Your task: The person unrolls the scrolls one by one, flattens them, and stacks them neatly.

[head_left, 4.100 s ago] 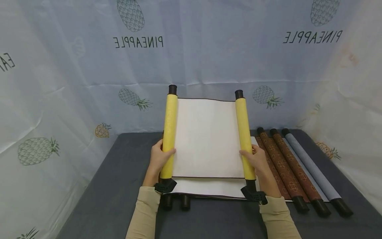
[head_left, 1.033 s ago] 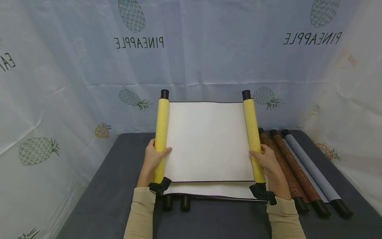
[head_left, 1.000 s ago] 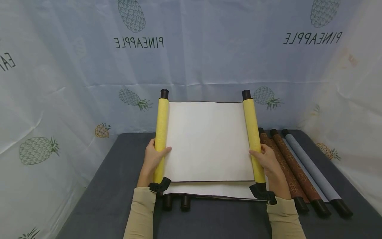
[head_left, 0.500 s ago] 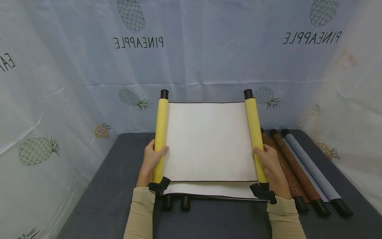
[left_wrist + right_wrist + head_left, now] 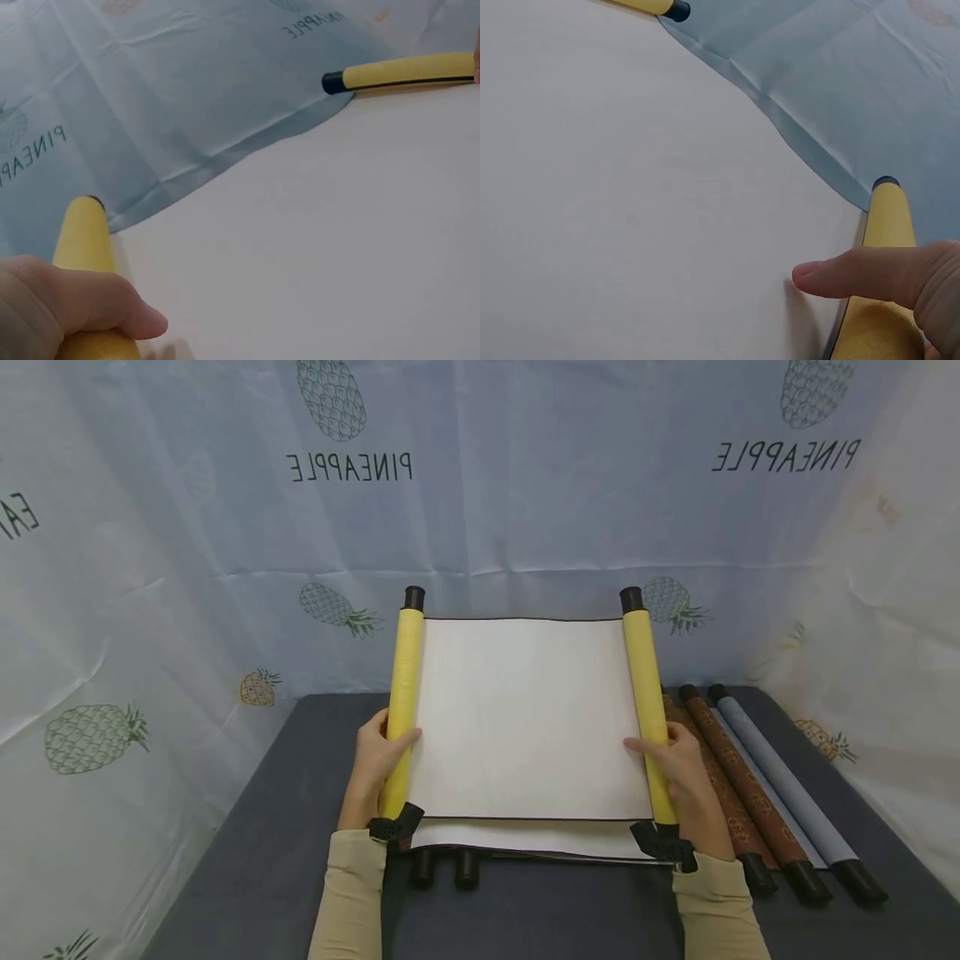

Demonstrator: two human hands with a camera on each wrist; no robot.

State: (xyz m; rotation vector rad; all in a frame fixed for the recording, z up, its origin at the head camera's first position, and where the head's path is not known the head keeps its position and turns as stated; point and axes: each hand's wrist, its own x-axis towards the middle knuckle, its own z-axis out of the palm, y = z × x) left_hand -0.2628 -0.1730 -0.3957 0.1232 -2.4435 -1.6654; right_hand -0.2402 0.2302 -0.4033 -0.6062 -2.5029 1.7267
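A yellow scroll with black end knobs is held up partly unrolled, its blank white paper (image 5: 525, 718) spanning between two rolls. My left hand (image 5: 378, 753) grips the left yellow roll (image 5: 406, 668), thumb across its front and onto the paper's edge. Around the right yellow roll (image 5: 642, 668) curls my right hand (image 5: 678, 760), the thumb reaching over the paper. Fingers behind both rolls are mostly hidden. In the left wrist view the left thumb (image 5: 112, 304) lies over the roll; in the right wrist view the right thumb (image 5: 855, 274) extends past it.
Beneath the held scroll lies another white sheet (image 5: 525, 837), with two black knobs (image 5: 467, 870) at its near left. Brown patterned scrolls (image 5: 738, 777) and a grey-blue scroll (image 5: 795, 793) lie on the dark table (image 5: 247, 852) at right. A pineapple-printed curtain (image 5: 525, 510) hangs behind.
Since the earliest frame the two yellow rolls have moved apart, exposing more white paper. In the last half second the right roll shifted slightly right, and the right thumb moved further over the paper.
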